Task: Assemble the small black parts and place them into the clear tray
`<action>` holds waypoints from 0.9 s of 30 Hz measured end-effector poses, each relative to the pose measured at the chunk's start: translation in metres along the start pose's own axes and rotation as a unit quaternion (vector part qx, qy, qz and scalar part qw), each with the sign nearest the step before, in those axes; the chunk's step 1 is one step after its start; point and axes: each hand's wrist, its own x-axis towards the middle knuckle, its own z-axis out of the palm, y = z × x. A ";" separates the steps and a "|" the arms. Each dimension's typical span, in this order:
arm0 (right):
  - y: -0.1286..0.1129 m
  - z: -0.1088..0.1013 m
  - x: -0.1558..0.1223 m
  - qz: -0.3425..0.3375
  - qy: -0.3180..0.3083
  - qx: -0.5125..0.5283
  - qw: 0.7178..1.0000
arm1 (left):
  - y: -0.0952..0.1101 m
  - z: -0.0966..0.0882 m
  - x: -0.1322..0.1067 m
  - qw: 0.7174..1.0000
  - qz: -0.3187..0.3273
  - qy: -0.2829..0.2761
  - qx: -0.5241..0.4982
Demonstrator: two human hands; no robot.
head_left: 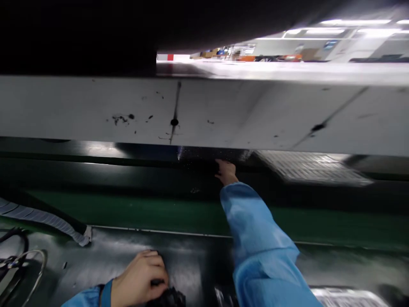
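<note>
My right hand (226, 171) reaches far forward in a blue sleeve, under a white shelf beam (204, 111). Its fingers touch a dark speckled sheet (204, 158) lying in the shadow beneath the beam; the fingertips are hidden, so its grip is unclear. My left hand (139, 279) rests near the bottom edge on the black work surface (128, 251). Its fingers are curled over a small dark object (169, 296) that I cannot make out.
A green conveyor belt (153, 211) runs across between the black surface and the beam. A grey tray with a grid pattern (311, 167) lies to the right. A striped ribbon cable (41, 219) and wire loops (22, 264) sit at the left.
</note>
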 end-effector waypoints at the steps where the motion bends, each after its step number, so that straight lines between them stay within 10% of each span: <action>1: 0.004 -0.006 -0.016 0.003 -0.007 -0.026 1.000 | 0.000 0.000 -0.001 1.000 -0.003 0.000 0.000; 9: -0.002 0.013 -0.133 -0.128 -0.188 -0.170 0.959 | 0.001 -0.009 -0.001 1.000 0.018 0.007 -0.013; 21: -0.028 0.022 -0.143 -0.180 -0.234 -0.175 0.939 | -0.008 -0.008 -0.004 0.998 0.040 0.021 -0.035; 27: -0.065 -0.018 -0.220 -0.249 -0.274 -0.077 0.926 | 0.012 -0.037 -0.004 0.961 -0.047 0.272 0.026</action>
